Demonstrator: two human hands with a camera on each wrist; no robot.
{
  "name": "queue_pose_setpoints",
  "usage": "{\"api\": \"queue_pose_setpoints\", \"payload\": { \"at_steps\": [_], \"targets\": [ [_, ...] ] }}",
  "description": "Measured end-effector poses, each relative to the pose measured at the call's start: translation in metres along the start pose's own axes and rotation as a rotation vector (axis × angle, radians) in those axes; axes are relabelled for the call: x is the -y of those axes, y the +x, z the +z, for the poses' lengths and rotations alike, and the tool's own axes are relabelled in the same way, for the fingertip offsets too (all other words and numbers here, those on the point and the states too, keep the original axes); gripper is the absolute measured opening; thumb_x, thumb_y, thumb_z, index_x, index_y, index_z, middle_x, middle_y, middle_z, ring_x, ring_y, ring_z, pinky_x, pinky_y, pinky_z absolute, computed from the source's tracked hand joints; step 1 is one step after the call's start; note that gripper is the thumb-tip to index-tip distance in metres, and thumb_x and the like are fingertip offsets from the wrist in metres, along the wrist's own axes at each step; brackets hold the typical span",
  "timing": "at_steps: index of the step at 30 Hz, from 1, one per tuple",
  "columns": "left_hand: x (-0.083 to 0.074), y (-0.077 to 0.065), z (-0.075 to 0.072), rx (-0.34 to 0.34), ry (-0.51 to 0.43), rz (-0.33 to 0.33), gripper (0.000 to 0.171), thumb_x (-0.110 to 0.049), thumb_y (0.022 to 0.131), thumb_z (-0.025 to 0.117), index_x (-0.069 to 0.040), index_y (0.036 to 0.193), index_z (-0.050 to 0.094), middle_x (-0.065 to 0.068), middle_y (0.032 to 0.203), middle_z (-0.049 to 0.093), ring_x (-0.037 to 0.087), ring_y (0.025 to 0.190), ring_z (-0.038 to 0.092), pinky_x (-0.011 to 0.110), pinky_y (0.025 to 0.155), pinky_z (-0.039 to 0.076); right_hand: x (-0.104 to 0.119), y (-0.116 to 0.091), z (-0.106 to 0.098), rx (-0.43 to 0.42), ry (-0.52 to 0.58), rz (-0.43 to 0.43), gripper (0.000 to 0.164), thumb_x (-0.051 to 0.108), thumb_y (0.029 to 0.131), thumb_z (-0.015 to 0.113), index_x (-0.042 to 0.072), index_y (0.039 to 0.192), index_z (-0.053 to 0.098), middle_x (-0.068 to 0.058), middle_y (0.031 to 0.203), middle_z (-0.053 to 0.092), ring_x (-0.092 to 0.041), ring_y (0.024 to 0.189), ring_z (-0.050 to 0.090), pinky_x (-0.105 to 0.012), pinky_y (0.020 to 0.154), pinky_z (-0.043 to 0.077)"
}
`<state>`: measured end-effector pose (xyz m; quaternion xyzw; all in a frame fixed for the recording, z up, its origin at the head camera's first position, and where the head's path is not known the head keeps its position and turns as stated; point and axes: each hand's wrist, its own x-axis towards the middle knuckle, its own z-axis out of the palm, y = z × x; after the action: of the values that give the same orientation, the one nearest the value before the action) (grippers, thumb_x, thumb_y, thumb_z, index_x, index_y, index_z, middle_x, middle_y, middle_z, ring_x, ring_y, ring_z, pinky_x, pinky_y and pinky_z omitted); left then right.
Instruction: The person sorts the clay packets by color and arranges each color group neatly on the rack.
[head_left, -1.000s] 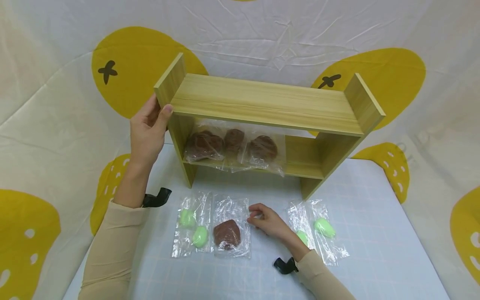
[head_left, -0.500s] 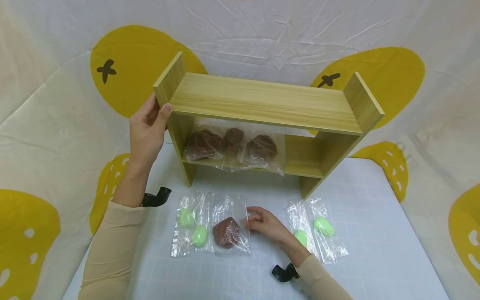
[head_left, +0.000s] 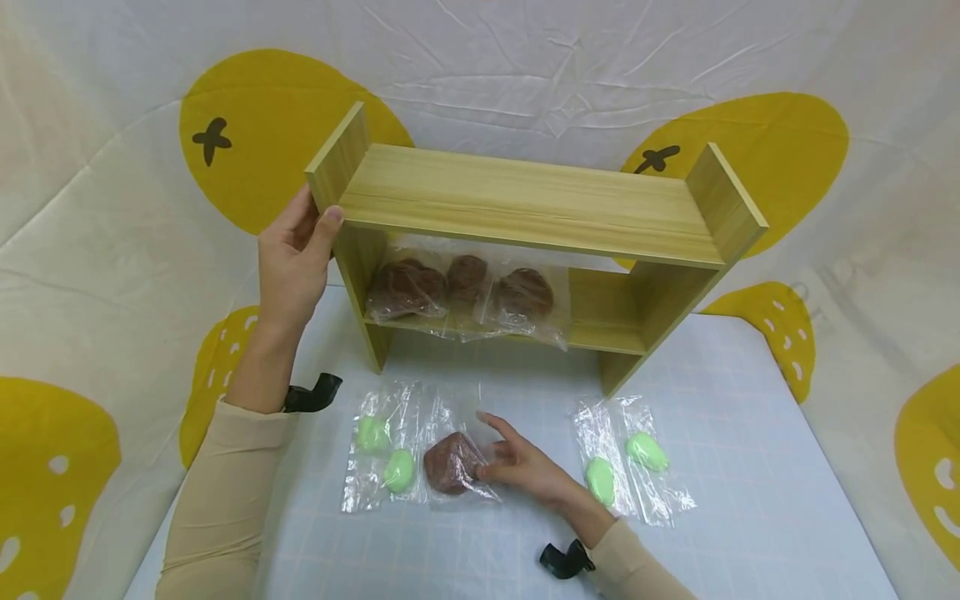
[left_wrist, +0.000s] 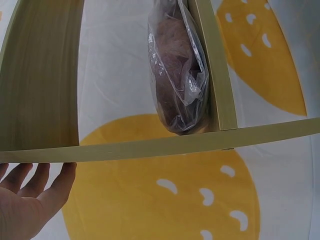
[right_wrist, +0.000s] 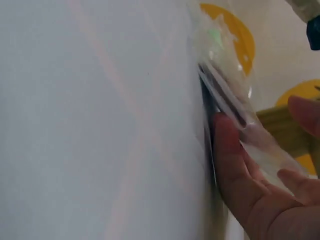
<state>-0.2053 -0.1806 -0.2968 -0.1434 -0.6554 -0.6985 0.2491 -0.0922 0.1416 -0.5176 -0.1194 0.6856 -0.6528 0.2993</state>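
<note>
A tan wood-grain shelf (head_left: 525,204) stands at the back of the table. My left hand (head_left: 288,267) grips its upper left side panel, thumb at the front edge; fingertips touch the panel in the left wrist view. Near the front, a clear plastic bag with a brown lump (head_left: 452,463) lies on the cloth, its right side slightly raised. My right hand (head_left: 528,467) is at that side, thumb against the bag by the lump, index finger stretched out above it. In the right wrist view one finger (right_wrist: 230,145) reaches between bag and table.
Several bagged brown lumps (head_left: 525,292) sit on the shelf's middle board, toward the left. Bags with green lumps lie left (head_left: 399,471) and right (head_left: 647,451) of my right hand. A patterned white curtain (head_left: 510,67) hangs behind.
My right hand has moved left onto the bag's right side, with its index finger and thumb now spread apart. That bag edge has shifted and lifted. The left hand stays on the shelf.
</note>
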Motion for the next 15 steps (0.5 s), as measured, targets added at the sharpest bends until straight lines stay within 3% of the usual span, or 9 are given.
{"api": "queue_pose_setpoints", "payload": {
  "at_steps": [4, 8, 12, 15],
  "targets": [
    [0.0000, 0.0006, -0.0002, 0.001, -0.001, 0.004, 0.048, -0.010, 0.097, 0.066, -0.017, 0.143, 0.057, 0.011, 0.139, 0.058, 0.026, 0.123, 0.057, 0.036, 0.096, 0.052, -0.0015, 0.0006, 0.0043, 0.013, 0.056, 0.028, 0.087, 0.007, 0.092, 0.072, 0.025, 0.160, 0.022, -0.025, 0.124, 0.057, -0.029, 0.097, 0.067, -0.036, 0.078, 0.057],
    [-0.0001, 0.0008, -0.0003, -0.001, 0.000, 0.004, 0.047, -0.010, 0.097, 0.067, -0.017, 0.143, 0.057, 0.011, 0.139, 0.058, 0.026, 0.123, 0.057, 0.036, 0.096, 0.052, -0.0020, 0.0020, 0.0071, -0.011, 0.039, 0.026, 0.087, 0.008, 0.090, 0.074, 0.012, 0.159, 0.021, -0.026, 0.124, 0.058, -0.030, 0.101, 0.066, -0.035, 0.081, 0.057],
    [0.0003, 0.0008, -0.0003, 0.001, -0.013, 0.005, 0.047, -0.010, 0.097, 0.067, -0.017, 0.143, 0.058, 0.011, 0.139, 0.059, 0.027, 0.122, 0.058, 0.036, 0.096, 0.052, -0.0038, 0.0031, 0.0074, -0.024, -0.005, -0.004, 0.078, 0.008, 0.089, 0.075, -0.002, 0.152, 0.031, -0.025, 0.122, 0.059, -0.025, 0.104, 0.063, -0.030, 0.084, 0.055],
    [0.0007, 0.0001, -0.0006, 0.002, -0.016, 0.005, 0.047, -0.009, 0.097, 0.067, -0.017, 0.143, 0.057, 0.011, 0.139, 0.058, 0.027, 0.122, 0.057, 0.036, 0.096, 0.051, -0.0063, 0.0035, 0.0066, 0.003, 0.013, -0.036, 0.063, 0.003, 0.089, 0.073, -0.008, 0.142, 0.042, -0.024, 0.116, 0.064, -0.021, 0.096, 0.065, -0.026, 0.079, 0.056]
  ]
}}
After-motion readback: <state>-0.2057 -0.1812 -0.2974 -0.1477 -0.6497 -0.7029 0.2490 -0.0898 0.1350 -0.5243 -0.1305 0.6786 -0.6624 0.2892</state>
